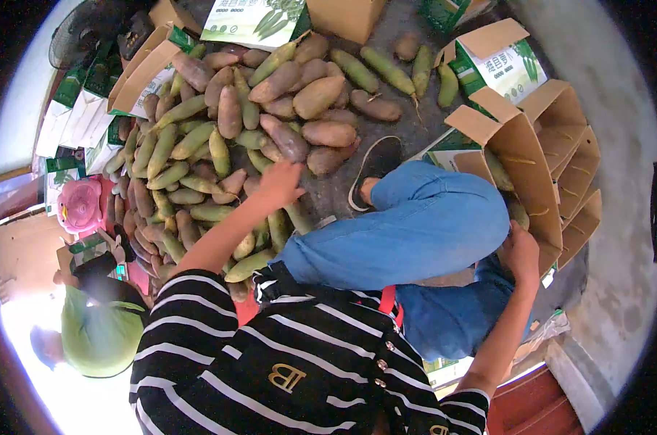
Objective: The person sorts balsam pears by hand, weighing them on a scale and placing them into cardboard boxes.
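Observation:
My left hand [276, 185] reaches into a large pile of long green radishes, many coated with brownish-red soil. Its bent fingers lie over the lower end of one soil-coated radish [283, 138], which still rests among the others. Over on the right, my right hand [521, 252] is beside my bent knee at the mouth of an open cardboard box [526, 181]. A radish [518, 214] in that box lies just above its fingertips. The knee and the box side partly hide those fingers.
More open cardboard boxes [579, 163] stand behind it. A green-and-white printed box [504, 69] is at the upper right, another [253, 20] at the top. Left of the pile are a pink plastic stool [80, 206] and another person in a green top [102, 332]. My shoe [378, 165] borders the pile.

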Demonstrator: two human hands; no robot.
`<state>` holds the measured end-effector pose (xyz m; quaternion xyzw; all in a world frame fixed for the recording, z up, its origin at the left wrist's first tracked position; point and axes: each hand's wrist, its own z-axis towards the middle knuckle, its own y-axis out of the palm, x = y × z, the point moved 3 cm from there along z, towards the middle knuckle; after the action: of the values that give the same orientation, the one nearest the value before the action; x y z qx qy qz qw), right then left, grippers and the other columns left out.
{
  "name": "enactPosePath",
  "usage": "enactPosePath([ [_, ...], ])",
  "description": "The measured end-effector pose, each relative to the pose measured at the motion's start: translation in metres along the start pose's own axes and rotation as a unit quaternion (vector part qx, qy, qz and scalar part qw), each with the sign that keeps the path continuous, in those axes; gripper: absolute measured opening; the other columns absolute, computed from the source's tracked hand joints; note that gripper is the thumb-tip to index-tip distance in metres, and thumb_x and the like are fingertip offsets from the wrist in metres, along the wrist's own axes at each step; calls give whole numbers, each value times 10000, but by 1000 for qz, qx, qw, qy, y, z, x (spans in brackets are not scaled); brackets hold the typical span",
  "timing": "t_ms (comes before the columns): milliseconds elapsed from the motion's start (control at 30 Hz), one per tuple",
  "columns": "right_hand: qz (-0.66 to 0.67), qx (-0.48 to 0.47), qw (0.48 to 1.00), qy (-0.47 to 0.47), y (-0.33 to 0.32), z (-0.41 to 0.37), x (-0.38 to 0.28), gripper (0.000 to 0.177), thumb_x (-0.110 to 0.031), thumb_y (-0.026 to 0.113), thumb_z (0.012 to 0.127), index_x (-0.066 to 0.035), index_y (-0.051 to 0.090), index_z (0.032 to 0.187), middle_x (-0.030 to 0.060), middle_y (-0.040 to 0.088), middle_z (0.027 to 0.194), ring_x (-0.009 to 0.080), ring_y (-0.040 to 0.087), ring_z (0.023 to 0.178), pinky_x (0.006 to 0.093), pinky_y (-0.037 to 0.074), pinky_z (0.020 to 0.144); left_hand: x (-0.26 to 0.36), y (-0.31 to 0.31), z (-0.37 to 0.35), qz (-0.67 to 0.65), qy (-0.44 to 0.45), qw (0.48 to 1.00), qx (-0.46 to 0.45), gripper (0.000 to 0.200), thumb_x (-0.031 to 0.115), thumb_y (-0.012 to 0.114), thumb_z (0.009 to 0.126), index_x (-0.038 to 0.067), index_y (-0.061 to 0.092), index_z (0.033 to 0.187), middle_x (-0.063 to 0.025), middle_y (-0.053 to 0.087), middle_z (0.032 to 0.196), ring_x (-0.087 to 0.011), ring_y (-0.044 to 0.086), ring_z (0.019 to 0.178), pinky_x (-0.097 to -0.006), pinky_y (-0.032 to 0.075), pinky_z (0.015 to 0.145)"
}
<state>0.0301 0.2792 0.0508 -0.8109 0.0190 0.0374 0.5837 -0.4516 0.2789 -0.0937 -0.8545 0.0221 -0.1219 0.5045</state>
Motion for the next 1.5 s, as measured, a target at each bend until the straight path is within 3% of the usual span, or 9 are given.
enactPosePath([
  [300, 10, -43, 999, 30, -1, 3, 0, 307, -53, 543, 769, -77, 562, 1074, 219, 606, 888, 392, 573, 848, 444, 449, 702, -92, 53, -37, -122, -63, 958, -252, 739, 431, 703, 680, 17, 434, 1229, -217, 556, 1125, -365, 520, 1074, -435, 416, 906],
  [433, 4, -48, 999, 26, 5, 4, 7, 324, -181, 596, 778, -54, 573, 1076, 209, 629, 855, 375, 603, 818, 461, 471, 684, -150, -74, 2, -4, -232, 960, 158, 508, 304, 608, 773, 38, 451, 1177, -190, 527, 1108, -361, 552, 957, -432, 460, 819],
  [500, 11, -44, 999, 14, 9, 3, 14, 322, -180, 591, 783, -56, 573, 1080, 210, 628, 850, 374, 603, 814, 460, 470, 681, -169, -114, -2, 55, -150, 897, 413, 493, 307, 605, 776, 36, 468, 1164, -197, 537, 1050, -349, 558, 933, -433, 466, 783],
  [667, -10, -45, 999, 4, 2, 3, 2, 279, -175, 568, 800, -74, 577, 1059, 205, 627, 826, 382, 598, 800, 458, 468, 671, -194, 1, -33, -59, -268, 959, 69, 535, 409, 602, 780, 23, 504, 1137, -218, 542, 1117, -359, 541, 1017, -434, 451, 828],
  [800, 36, -23, 999, 1, 7, 4, 8, 239, -178, 556, 805, -85, 581, 1024, 202, 625, 823, 393, 594, 792, 457, 469, 663, -202, 167, -83, -84, -110, 946, -294, 577, 374, 628, 771, 29, 458, 1201, -191, 510, 1195, -347, 541, 1049, -410, 457, 869],
  [900, 45, -26, 999, -10, 8, 4, 11, 237, -190, 549, 806, -82, 581, 1015, 205, 623, 827, 396, 592, 789, 459, 468, 662, -164, 120, -115, -12, -313, 934, -169, 412, 242, 589, 806, 46, 476, 1151, -174, 509, 1149, -328, 554, 1027, -404, 477, 836],
  [1033, 27, -53, 998, 32, 9, 3, 13, 244, -188, 555, 797, -90, 579, 1019, 207, 623, 854, 395, 591, 811, 456, 467, 675, -196, 106, -106, 110, -263, 958, 36, 230, 95, 570, 772, 64, 504, 991, -150, 501, 1097, -311, 590, 932, -389, 507, 731],
  [1333, 34, -33, 999, 21, 17, 3, 25, 295, -157, 576, 777, -94, 566, 1065, 214, 621, 860, 394, 597, 799, 444, 465, 666, -215, 115, -77, 124, -261, 932, -218, 396, 94, 565, 792, 69, 472, 1176, -110, 272, 1437, -278, 579, 1024, -375, 497, 774],
  [1500, 24, -41, 999, 18, 18, 3, 29, 306, -155, 576, 774, -88, 560, 1072, 211, 625, 903, 388, 602, 819, 440, 469, 679, -226, 126, -77, 176, -182, 947, -198, 393, 110, 566, 804, 96, 491, 1190, -84, 442, 1263, -269, 580, 985, -379, 497, 765],
])
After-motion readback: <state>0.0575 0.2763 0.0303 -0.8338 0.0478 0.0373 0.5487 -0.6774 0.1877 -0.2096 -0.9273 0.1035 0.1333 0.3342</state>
